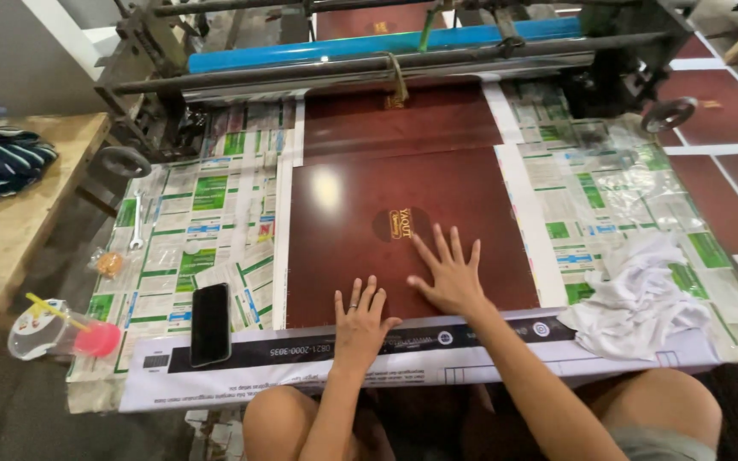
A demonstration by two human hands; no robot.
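Note:
A glossy dark red printed sheet (369, 213) with a small gold emblem lies flat on the machine's table. My left hand (360, 320) rests palm down on its near edge, fingers spread, a ring on one finger. Beside it, my right hand (450, 273) presses flat on the sheet just below the emblem, its fingers fanned out. Neither hand holds anything. A second dark red sheet (399, 119) lies further back, coming out from under the rollers.
Blue roller and metal bars (369, 47) span the far side. A black phone (210, 323), a wrench (137, 224) and a plastic cup with a pink lid (61, 333) lie left. A white cloth (638, 294) sits right. A wooden bench (10, 222) stands far left.

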